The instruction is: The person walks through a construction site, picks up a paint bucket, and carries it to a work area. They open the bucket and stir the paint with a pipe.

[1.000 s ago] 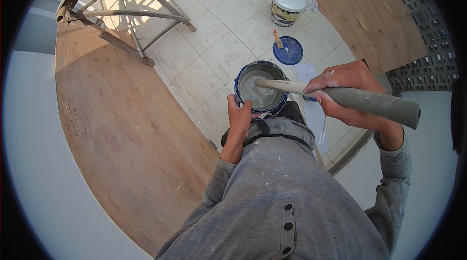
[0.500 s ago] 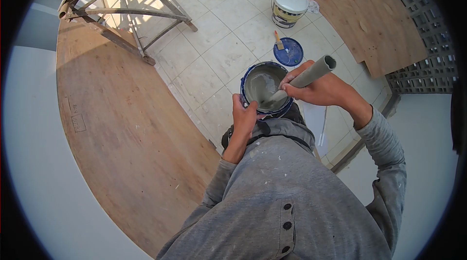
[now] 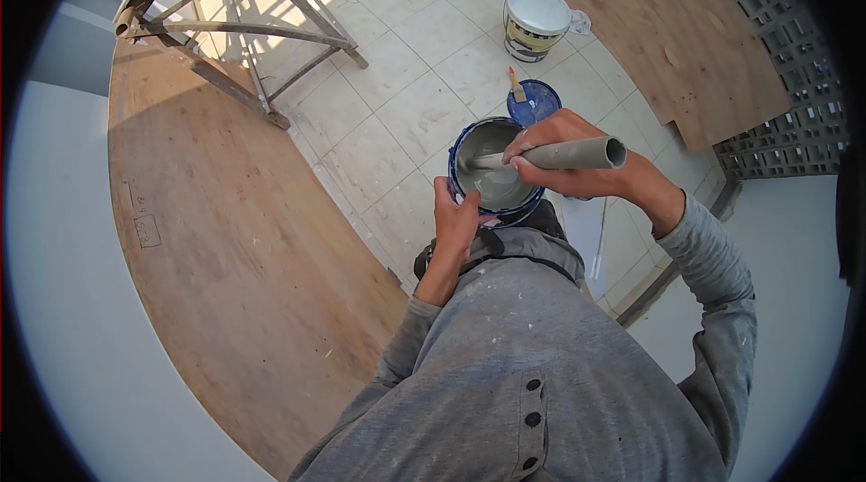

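In front of my body, a blue-rimmed bucket (image 3: 454, 171) holds grey, wet paint-like mix (image 3: 496, 186). My left hand (image 3: 457, 216) grips the bucket's near left rim, thumb over the edge. A grey hollow pipe (image 3: 573, 155) is wrapped in the fingers of my right hand (image 3: 577, 157). Its lower end dips into the mix toward the left side of the bucket, while its open upper end points right. Part of the far right rim is hidden behind my right hand.
On the tiled floor beyond lie a blue lid (image 3: 539, 101) with a paintbrush (image 3: 517, 85) on it and a white bucket (image 3: 537, 24). Wooden boards (image 3: 244, 257) flank the tiles. A metal frame (image 3: 253, 28) stands at the upper left, a lattice wall (image 3: 780, 31) at right.
The pipe's lower end has swung from the near side of the bucket to its far left, and its upper end has tipped down to the right. My left hand keeps its hold.
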The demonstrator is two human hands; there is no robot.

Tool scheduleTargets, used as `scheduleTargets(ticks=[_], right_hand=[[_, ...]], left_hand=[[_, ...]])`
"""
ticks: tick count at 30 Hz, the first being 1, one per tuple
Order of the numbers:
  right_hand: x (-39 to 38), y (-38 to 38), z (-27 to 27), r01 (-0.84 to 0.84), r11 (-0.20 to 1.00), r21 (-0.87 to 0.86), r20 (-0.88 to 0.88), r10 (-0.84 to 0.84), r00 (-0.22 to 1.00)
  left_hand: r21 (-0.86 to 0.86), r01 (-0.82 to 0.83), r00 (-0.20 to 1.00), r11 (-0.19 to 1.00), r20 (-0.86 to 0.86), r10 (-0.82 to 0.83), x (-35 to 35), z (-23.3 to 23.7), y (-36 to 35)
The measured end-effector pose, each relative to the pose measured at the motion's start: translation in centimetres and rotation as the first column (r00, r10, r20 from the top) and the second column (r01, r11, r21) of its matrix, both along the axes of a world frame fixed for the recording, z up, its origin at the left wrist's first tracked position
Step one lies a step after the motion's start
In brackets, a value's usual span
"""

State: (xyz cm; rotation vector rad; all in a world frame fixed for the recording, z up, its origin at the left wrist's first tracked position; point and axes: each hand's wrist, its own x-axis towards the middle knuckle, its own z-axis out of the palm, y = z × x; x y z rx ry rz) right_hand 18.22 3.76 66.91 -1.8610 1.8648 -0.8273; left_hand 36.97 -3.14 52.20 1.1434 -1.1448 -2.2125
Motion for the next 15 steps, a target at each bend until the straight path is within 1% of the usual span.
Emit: scheduleTargets(ticks=[1,2,3,4,6,7,8,10,11,13,14,15], right_hand=[[-0.7,-0.2,0.4,-0.036,0.986,0.160,0.095,0.021,0.995],[-1.0,-0.5,1.3,-0.088,0.946,0.312,0.189,0.029,0.982],[-1.1,-0.7,2.9,-0.030,0.912,0.410,0.169,-0.044,0.985],[-0.7,-1.0,3.4,-0.034,0.913,0.405,0.170,-0.039,0.985],[0.1,-1.8,4.1,0.045,0.943,0.330,-0.079,-0.019,0.997],[0.5,-1.4,3.7,-0.039,0.992,0.117,-0.062,0.046,0.997],[0.2,-1.2,3.2,-0.062,0.994,0.094,-0.058,0.068,0.996],[-0.8,-1.3,2.0,-0.187,0.967,0.175,0.173,0.157,0.972],[-1.1,-1.6,2.3,-0.228,0.963,0.146,0.178,0.201,0.963],[-1.4,-1.8,3.6,0.005,0.929,0.369,-0.064,0.021,0.998],[-1.0,-2.0,3.1,-0.011,0.937,0.349,-0.067,0.037,0.997],[-0.6,-2.2,2.2,-0.086,0.974,0.210,-0.064,0.102,0.993]], left_hand=[[-0.022,-0.007,1.000,1.000,0.006,0.008,0.1,-0.2,-0.1],[-0.044,-0.015,1.000,0.999,0.011,0.016,0.2,-0.3,-0.1],[-0.048,-0.023,1.000,0.999,0.012,0.024,0.2,-0.3,-0.1],[-0.042,-0.014,0.999,0.999,0.030,0.015,0.2,-0.2,0.1],[-0.051,-0.010,0.999,0.999,0.042,0.012,-0.3,-0.1,0.1],[-0.034,-0.005,0.999,0.999,0.041,0.006,-0.4,0.1,0.0],[-0.022,-0.010,0.999,1.000,0.046,0.011,-0.3,0.2,-0.2],[-0.050,-0.063,0.997,0.997,0.033,0.065,0.0,0.4,-0.2],[-0.052,-0.064,0.997,0.997,0.046,0.066,0.1,0.1,-0.3],[-0.064,-0.091,0.993,0.994,0.065,0.095,0.3,-0.4,0.4],[-0.070,-0.096,0.992,0.993,0.077,0.101,-0.1,-0.4,0.6],[-0.076,-0.096,0.991,0.992,0.082,0.102,-0.4,-0.4,0.4]])
